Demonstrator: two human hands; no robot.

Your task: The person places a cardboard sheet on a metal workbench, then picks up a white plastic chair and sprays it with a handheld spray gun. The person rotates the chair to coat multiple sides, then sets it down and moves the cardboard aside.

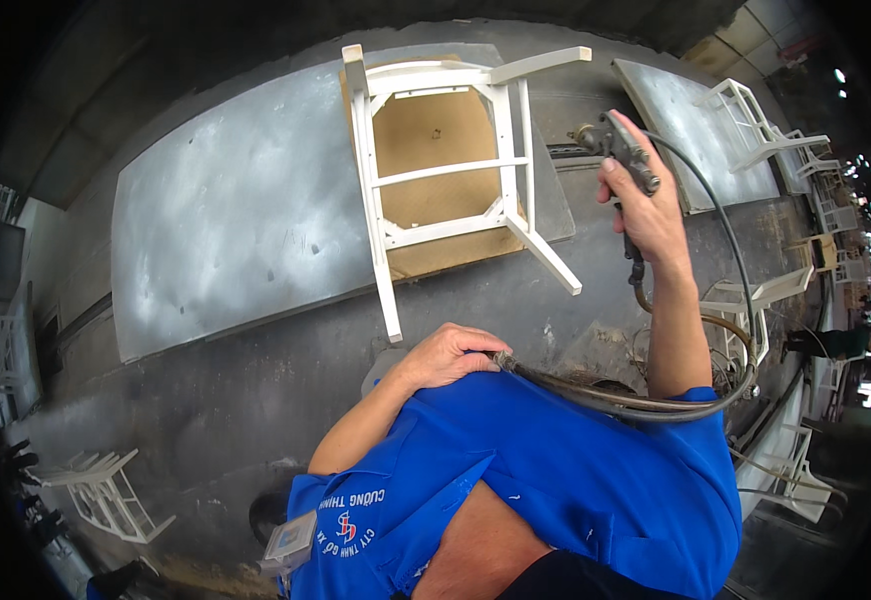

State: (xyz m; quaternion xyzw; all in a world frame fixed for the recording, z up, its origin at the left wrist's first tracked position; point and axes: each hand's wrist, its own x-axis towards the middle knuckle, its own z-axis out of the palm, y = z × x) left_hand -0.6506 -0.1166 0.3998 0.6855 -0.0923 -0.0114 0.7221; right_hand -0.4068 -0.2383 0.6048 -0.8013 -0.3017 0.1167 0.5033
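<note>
My right hand (649, 205) grips a dark metal spray gun (624, 150), its nozzle pointing left toward a white wooden chair frame (446, 167). The chair lies tipped over with its legs sticking outward, on a brown board (431, 140). A dark hose (724, 205) loops from the gun down the right side to my waist. Close to my body, my left hand (453, 353) is closed around the bundled hoses (556, 385). A gap separates the gun from the chair.
Under the board lies a large grey panel (236, 210) stretching left. Another panel (691, 130) at the right bears white chair frames (756, 120). More white chairs stand at the right and at the lower left (111, 490). A person (836, 343) is at the far right.
</note>
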